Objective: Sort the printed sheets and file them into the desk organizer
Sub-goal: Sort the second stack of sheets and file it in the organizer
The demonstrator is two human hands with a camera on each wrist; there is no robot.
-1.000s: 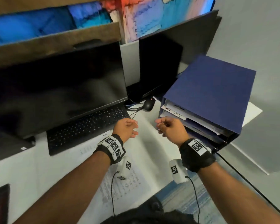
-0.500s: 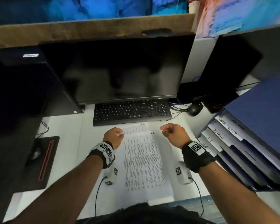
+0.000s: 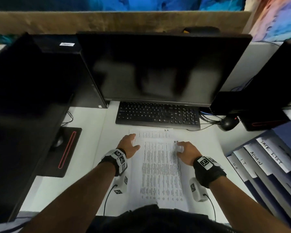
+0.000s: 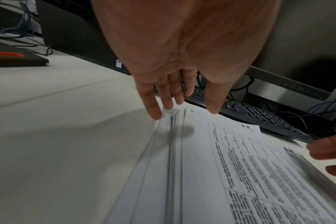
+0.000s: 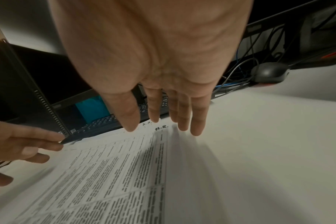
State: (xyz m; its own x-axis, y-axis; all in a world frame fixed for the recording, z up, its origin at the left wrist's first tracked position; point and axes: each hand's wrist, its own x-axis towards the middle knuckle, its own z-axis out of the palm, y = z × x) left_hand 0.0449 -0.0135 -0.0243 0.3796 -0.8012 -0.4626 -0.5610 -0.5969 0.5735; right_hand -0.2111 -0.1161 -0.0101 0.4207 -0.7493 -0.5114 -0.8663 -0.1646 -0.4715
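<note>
While both our hands are spread with straight fingers over the sheets [image 3: 160, 167], we judge the step to be picking the next one to sort. Our left hand [image 3: 129, 144] reaches the stack's far left corner, fingertips [image 4: 153, 112] at the paper edge; whether they touch it we cannot tell. Our right hand [image 3: 186, 153] hovers at the far right corner, by the "H.R." mark. The sheets lie in the middle of the desk [image 3: 207, 140] at its near edge, just in front of the keyboard [image 3: 158, 115]. Next we would need to lift one sheet cleanly and carry it right to the organizer [image 3: 265, 165] at the desk's right edge, likely its "H.R." slot. Bare desk lies between stack and organizer; the keyboard crowds the far edge.
</note>
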